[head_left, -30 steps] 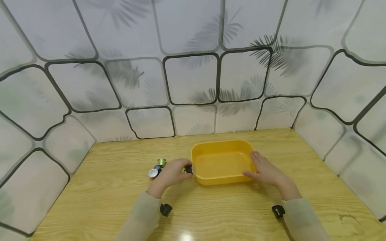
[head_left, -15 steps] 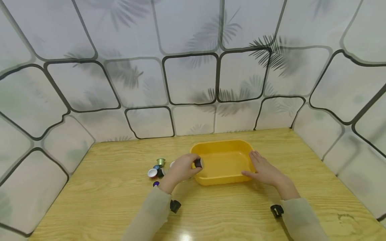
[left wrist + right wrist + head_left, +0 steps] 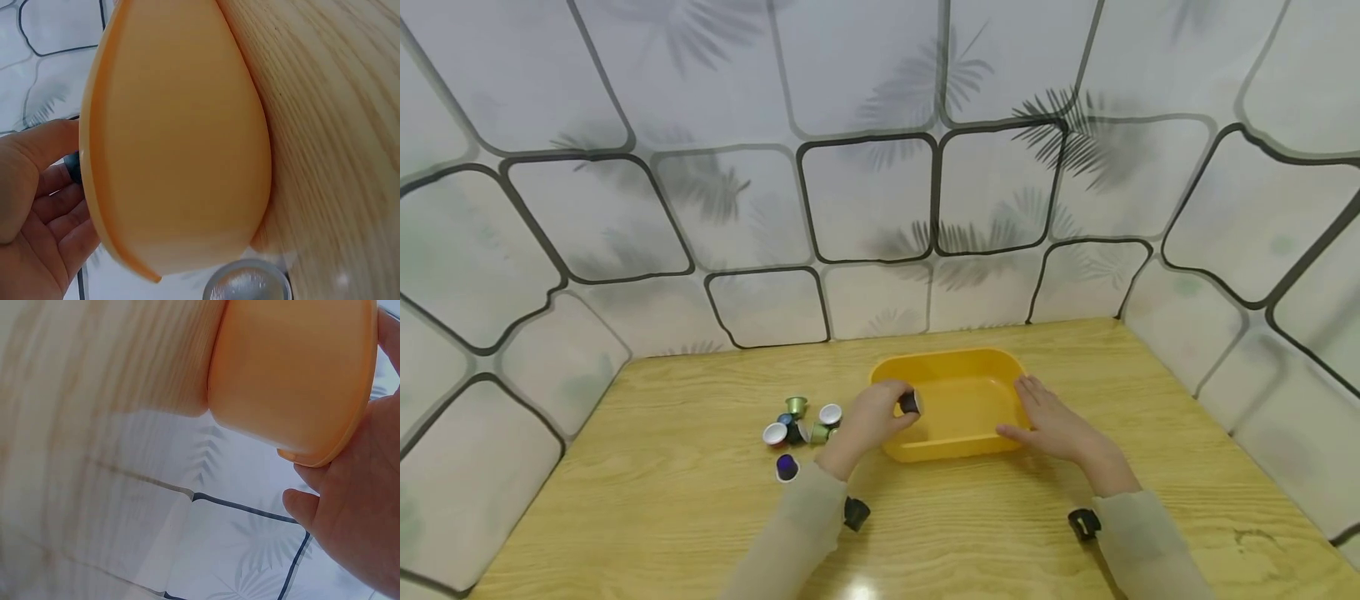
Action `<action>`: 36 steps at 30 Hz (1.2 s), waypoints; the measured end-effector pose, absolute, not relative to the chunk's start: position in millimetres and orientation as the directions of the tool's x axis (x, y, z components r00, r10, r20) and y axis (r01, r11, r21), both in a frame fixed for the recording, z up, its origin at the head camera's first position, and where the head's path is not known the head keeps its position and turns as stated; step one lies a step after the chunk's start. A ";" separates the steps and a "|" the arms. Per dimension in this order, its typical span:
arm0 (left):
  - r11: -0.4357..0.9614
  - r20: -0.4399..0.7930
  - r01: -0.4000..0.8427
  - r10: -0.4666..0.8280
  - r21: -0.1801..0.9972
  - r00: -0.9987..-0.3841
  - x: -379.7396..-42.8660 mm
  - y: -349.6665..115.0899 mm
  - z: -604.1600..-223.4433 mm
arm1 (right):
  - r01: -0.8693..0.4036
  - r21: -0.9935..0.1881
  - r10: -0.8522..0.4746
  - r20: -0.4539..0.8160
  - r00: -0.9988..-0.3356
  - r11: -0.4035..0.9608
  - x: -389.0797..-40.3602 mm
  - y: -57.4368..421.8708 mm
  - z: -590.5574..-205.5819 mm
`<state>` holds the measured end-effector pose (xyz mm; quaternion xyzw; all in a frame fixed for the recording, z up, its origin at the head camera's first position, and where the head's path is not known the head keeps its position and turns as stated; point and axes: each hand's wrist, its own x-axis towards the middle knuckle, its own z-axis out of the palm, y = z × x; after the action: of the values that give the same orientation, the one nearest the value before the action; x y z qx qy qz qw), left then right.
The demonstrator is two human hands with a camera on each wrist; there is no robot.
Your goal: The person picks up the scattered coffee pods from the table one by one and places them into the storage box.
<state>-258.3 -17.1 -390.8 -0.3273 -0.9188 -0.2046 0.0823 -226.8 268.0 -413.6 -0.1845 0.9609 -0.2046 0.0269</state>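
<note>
Left hand [image 3: 871, 417] pinches a dark capsule [image 3: 909, 402] over the yellow tray [image 3: 966, 408], any lettering too small to read; right hand [image 3: 1060, 423], fingers straight, touches its side!

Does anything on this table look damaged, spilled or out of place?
Yes: a dark, crooked mark on the near right of the table interrupts the wood grain; stain or scratch, I can't tell. The yellow tray shows no visible damage.

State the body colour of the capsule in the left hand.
The capsule looks near black, clearest in the head view.
</note>
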 end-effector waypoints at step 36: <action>0.699 0.251 0.650 0.599 0.300 -0.760 -260.3 55.1 -395.1 | -0.320 -0.398 -0.343 0.016 -0.939 0.859 -225.3 265.9 -411.8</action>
<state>-260.3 55.1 -395.1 -0.3397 -0.9192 -0.1878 0.0669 -225.3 265.9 -411.8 -0.1720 0.9638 -0.2017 0.0278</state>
